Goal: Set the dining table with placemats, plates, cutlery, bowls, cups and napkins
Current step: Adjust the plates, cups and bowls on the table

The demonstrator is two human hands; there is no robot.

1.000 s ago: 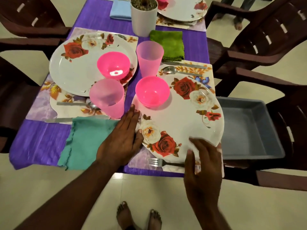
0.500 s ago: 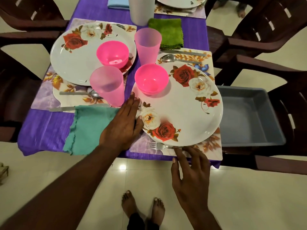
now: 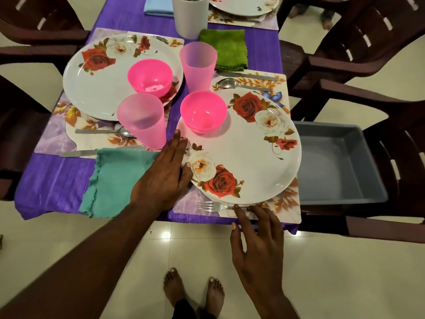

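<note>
A white rose-patterned plate (image 3: 255, 153) lies on a floral placemat (image 3: 289, 203) at the table's near right, with a pink bowl (image 3: 203, 111) on it. My left hand (image 3: 164, 173) lies flat against the plate's left rim, its thumb touching the edge, part of it over a teal napkin (image 3: 115, 178). My right hand (image 3: 257, 245) hovers at the table's near edge, straight fingertips touching the handle of a fork (image 3: 211, 206) below the plate. A spoon (image 3: 239, 85) and a knife (image 3: 250, 76) lie beyond the plate.
A second plate (image 3: 99, 88) with a pink bowl (image 3: 149, 77), two pink cups (image 3: 142, 120) (image 3: 198, 63), a green napkin (image 3: 224, 49) and a white pot (image 3: 189, 16) sit on the purple cloth. A grey tub (image 3: 340, 162) rests on the right chair. Dark chairs surround the table.
My right hand has left the plate's near rim and drawn back to the fork at the table edge. The plate sits a little further onto the placemat. My left hand stays at its left rim.
</note>
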